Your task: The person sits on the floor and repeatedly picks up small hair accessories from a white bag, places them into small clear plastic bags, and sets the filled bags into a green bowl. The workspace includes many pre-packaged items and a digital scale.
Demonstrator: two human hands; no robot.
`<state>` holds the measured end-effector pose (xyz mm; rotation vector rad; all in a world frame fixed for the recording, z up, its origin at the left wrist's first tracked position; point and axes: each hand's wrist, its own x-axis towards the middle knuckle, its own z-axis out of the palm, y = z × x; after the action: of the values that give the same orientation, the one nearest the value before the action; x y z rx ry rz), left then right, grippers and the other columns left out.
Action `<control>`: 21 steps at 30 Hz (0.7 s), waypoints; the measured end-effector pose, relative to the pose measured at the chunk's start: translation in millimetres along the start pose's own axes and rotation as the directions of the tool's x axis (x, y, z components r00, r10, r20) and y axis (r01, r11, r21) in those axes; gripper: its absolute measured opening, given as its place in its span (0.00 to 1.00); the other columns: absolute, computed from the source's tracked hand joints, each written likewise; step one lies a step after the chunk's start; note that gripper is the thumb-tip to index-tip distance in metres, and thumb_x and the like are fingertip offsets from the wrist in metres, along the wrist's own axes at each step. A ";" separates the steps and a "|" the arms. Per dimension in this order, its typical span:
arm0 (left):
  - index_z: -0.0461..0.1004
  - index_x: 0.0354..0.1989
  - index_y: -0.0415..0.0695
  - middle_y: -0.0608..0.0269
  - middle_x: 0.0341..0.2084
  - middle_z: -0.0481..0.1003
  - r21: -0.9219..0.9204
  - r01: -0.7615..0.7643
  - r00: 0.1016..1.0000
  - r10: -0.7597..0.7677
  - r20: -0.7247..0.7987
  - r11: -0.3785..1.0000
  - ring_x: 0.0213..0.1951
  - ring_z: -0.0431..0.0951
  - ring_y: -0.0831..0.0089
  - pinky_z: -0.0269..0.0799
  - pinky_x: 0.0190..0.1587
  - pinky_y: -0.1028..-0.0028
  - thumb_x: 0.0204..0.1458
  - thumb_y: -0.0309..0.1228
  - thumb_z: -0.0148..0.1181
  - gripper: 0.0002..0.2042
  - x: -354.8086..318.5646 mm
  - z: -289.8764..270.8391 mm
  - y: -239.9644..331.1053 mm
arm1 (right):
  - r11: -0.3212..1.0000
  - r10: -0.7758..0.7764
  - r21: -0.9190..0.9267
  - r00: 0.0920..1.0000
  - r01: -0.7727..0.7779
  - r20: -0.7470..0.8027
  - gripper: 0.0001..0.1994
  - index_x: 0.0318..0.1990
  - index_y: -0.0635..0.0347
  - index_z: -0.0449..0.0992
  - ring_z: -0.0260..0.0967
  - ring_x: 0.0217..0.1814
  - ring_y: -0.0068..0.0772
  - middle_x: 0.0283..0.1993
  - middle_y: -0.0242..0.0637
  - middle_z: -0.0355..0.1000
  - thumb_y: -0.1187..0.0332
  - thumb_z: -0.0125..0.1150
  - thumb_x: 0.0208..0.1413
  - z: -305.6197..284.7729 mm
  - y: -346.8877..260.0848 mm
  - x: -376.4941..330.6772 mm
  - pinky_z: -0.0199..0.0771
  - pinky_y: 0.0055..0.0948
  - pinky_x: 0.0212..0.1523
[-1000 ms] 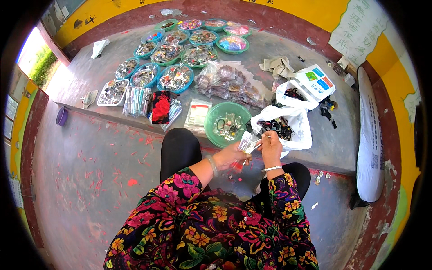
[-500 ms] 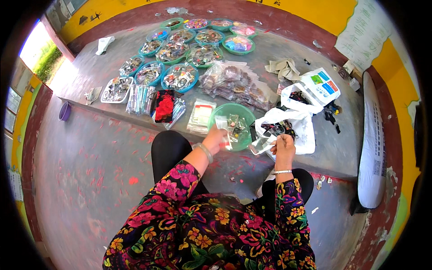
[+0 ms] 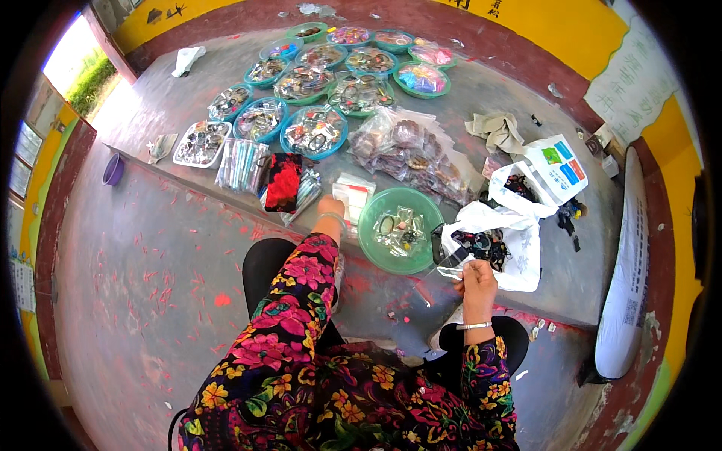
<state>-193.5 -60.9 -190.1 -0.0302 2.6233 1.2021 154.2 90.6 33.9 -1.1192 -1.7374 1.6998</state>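
My left hand (image 3: 331, 207) reaches to the left edge of a stack of small clear plastic bags (image 3: 354, 194) with white and red in them. Its fingertips are hard to make out there. My right hand (image 3: 478, 284) is closed in a pinch on a clear plastic bag (image 3: 449, 272), just in front of a white shopping bag (image 3: 526, 263) full of small dark items. Between the hands stands a green basin (image 3: 374, 252), holding several small clear packets (image 3: 400, 231) with little items inside.
Behind lie bagged brown items (image 3: 414, 150) and several basins of packaged trinkets (image 3: 314, 129). A red and black pouch (image 3: 283, 183) and bundled pens (image 3: 242, 164) sit to the left. A second white bag (image 3: 556, 169) stands at right. The raised platform's edge (image 3: 188, 188) runs before me.
My left hand has moved left from the green basin to the stack of bags, and the small bag it held is no longer seen in it. My right hand keeps its pinch.
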 end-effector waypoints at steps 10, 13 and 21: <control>0.70 0.43 0.38 0.46 0.36 0.74 -0.247 0.011 0.954 -0.084 -0.289 0.969 0.41 0.73 0.56 0.67 0.45 0.69 0.41 0.23 0.49 0.17 -12.0 11.7 27.2 | 0.993 0.051 0.102 0.998 -0.056 0.049 0.04 0.32 0.62 0.68 0.62 0.16 0.18 0.20 0.32 0.68 0.71 0.52 0.53 1.7 6.0 4.2 0.58 0.16 0.16; 0.70 0.42 0.38 0.49 0.36 0.74 -0.533 -0.098 0.995 0.099 -0.027 0.840 0.40 0.74 0.60 0.67 0.44 0.70 0.42 0.23 0.50 0.16 -27.4 17.3 26.5 | 0.957 0.149 0.237 0.984 -0.168 0.098 0.05 0.32 0.61 0.68 0.63 0.17 0.20 0.21 0.33 0.69 0.69 0.51 0.53 3.0 6.4 3.3 0.59 0.17 0.17; 0.70 0.47 0.48 0.65 0.45 0.71 -0.569 -0.634 0.387 0.852 0.352 0.523 0.46 0.71 0.64 0.65 0.48 0.70 0.43 0.21 0.55 0.19 -228.3 -55.0 165.9 | 0.793 0.255 0.531 0.954 -0.300 0.159 0.04 0.31 0.58 0.67 0.64 0.18 0.24 0.21 0.34 0.69 0.69 0.51 0.53 -19.2 14.8 9.9 0.59 0.21 0.18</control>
<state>-5.5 -12.6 22.0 1.4295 1.7573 1.5535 167.3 108.5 19.9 -1.0705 -1.0233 2.2565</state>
